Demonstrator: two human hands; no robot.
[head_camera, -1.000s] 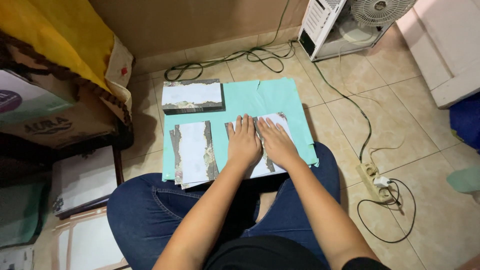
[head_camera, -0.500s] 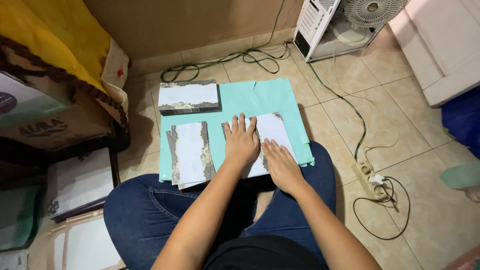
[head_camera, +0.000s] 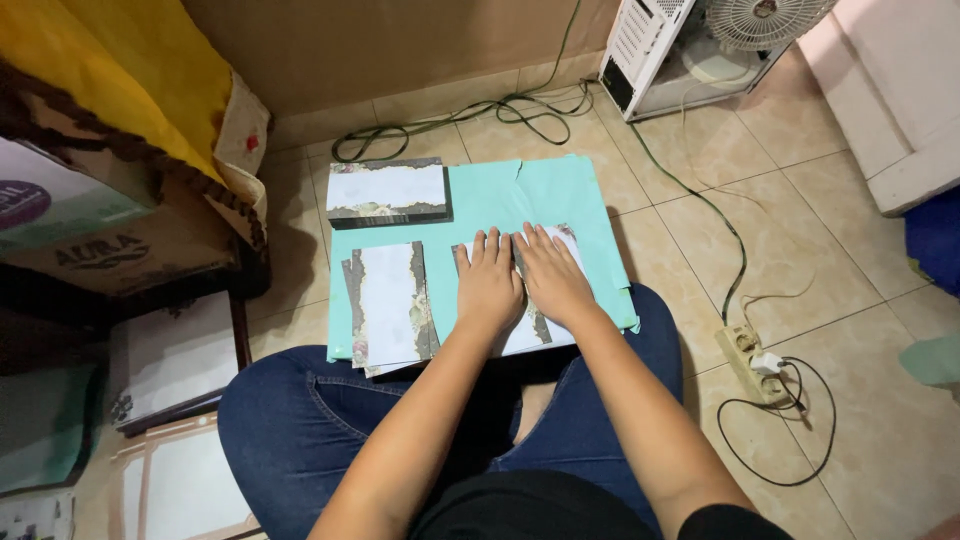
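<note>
A: What are the hands doing?

B: The left hand (head_camera: 489, 286) and the right hand (head_camera: 549, 274) are both lying palm down, side by side, on a white card (head_camera: 537, 330) near the sheet's front edge. The fingers are stretching out flat, only a little apart, gripping nothing, just pressing.

A: And the card is sitting where?

B: On the teal sheet (head_camera: 560, 195), towards its front right corner, just above the person's knees. Most of it is hiding under the palms, so I cannot tell whether it is one card or several.

A: What else is lying there?

B: A stack (head_camera: 389, 304) of similar cards is lying at the front left corner, fanning slightly. A flat box (head_camera: 387, 191) is sitting at the back left corner.

A: What could be going wrong here?

B: In my view, the sheet is lying loosely on smooth tile (head_camera: 800, 230), so uneven pressing could be sliding or creasing it. The card's front edge is hanging past the sheet's front edge, so it could be bending over the knees. The fanned stack could be slipping off too.
</note>
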